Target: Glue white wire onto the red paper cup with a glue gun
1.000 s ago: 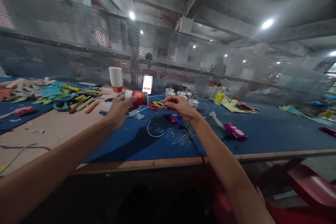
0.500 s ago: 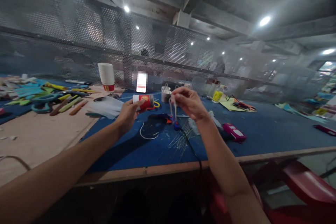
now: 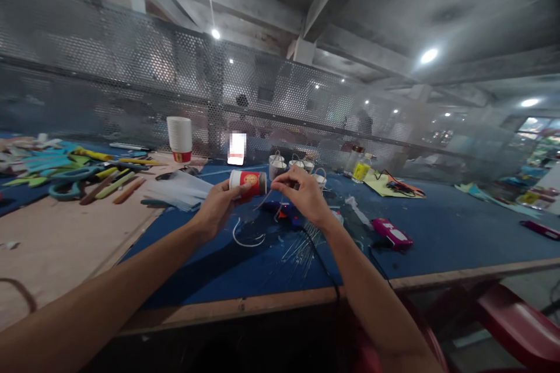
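My left hand (image 3: 217, 207) is wrapped round a red and white paper cup (image 3: 250, 184), which lies on its side in the air, one end pointing right. Close to that end, my right hand (image 3: 301, 192) pinches a thin pale looped strand (image 3: 268, 194); whether it touches the cup I cannot tell. Below and behind the hands a blue glue gun (image 3: 286, 214) with an orange trigger lies on the blue table cover (image 3: 192, 271). Several small cups with looped handles (image 3: 277, 167) stand behind my right hand.
Stacked paper cups (image 3: 179, 137) and a lit phone (image 3: 237, 150) stand at the back. Scissors (image 3: 72, 182) and coloured sticks (image 3: 114, 183) lie left. Thin wires (image 3: 301, 249) lie in front; a magenta box (image 3: 391, 233) and small bottles (image 3: 361, 169) are right.
My right hand has lowered and moved left with the strand, to the end of the cup. The cup has shifted slightly right and down. The camera view has tilted up a little.
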A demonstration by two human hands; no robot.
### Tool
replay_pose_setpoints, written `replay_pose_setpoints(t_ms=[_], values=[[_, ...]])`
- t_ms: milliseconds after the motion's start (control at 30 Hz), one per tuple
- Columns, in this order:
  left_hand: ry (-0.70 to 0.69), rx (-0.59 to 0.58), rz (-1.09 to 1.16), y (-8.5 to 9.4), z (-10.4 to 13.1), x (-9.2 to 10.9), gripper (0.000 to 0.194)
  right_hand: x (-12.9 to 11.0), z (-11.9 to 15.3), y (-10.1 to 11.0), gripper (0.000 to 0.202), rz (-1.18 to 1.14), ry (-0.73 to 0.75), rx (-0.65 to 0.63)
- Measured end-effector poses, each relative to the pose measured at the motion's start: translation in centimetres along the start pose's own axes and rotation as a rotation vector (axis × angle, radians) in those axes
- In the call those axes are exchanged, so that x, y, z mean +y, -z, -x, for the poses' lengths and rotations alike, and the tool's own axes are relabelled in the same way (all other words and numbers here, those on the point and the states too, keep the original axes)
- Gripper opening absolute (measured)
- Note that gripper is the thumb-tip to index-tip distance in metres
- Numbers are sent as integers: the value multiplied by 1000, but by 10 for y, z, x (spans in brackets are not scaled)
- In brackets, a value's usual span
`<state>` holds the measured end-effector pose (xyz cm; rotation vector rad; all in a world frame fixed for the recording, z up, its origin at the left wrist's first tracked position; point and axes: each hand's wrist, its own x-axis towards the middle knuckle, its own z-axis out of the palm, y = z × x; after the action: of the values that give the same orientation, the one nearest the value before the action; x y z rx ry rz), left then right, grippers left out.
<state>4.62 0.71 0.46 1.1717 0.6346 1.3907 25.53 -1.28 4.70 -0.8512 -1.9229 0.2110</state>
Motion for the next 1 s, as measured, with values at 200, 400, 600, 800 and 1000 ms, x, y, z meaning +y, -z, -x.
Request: replay_pose_setpoints(t_ms=[200,400,600,800,1000], values=[[33,-2,-37,3,-2,-6,22,2,2,5,26,-56,-35,41],[69,-43,-40,0,1,-4,26,0,6,-2,39,-3,-14,19],[72,-12,-1,2,-2,-5,26,0,9,-6,41,116,-65,-71],[62,-37,70,1,-3,-3,22,0,7,-12,38,-18,-103,-93],[88,-85,99,1,-4,-3,17,1,6,-21,34,-99,-127,-100]])
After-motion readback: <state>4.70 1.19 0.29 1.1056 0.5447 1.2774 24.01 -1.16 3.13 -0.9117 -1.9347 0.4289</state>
